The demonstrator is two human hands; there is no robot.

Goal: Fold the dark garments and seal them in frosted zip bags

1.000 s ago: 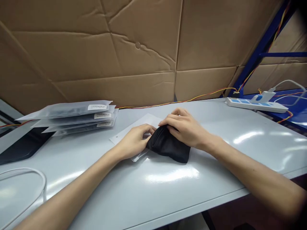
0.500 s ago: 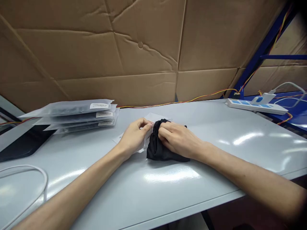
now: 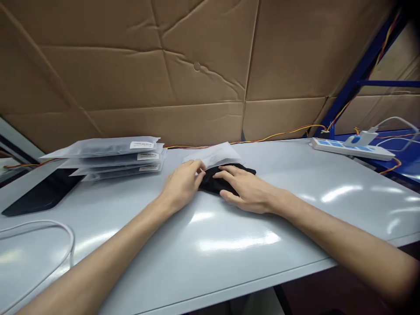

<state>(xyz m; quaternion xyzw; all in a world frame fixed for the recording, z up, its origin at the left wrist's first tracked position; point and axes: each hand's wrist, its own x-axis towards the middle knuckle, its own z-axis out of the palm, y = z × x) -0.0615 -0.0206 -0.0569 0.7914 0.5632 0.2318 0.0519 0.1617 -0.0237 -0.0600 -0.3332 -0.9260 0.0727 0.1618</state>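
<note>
- Head view: both hands on the near side of a black cloth [image 3: 212, 185] and a white bag [image 3: 221, 154], mid-table; forearms come in from the lower corners; hands near each other with a gap between
- Left hand [image 3: 181, 183]: at the left end of the cloth and the bag's near left corner; fingers bent, thumb and fingertips close; can't tell if they pinch cloth, bag or neither
- Right hand [image 3: 251, 188]: laid over the cloth, palm down; fingers parted, thumb set away from them; fingertips on the black
- Cloth: low dark heap, partly under the right hand; far edge meets the bag's near edge; right tip pokes out past the right hand's fingers; can't tell whether any of it is inside the bag
- Bag: translucent, flat; lies beyond the cloth
- Table [image 3: 157, 267]: pale grey, glossy, bright reflections in front of the hands
- Left rear: stack of filled bags [image 3: 101, 152], dark contents, white labels [image 3: 141, 145] at the right end, print too small to read; black slab [image 3: 39, 192] partly covered by the stack; white cable [image 3: 67, 229] loops nearer the front
- Right rear: power strip [image 3: 352, 149] with a white plug [image 3: 366, 137]; blue frame [image 3: 349, 94] behind
- Back: creased cardboard [image 3: 193, 89]; red and yellow wires [image 3: 282, 133] run along its foot
</note>
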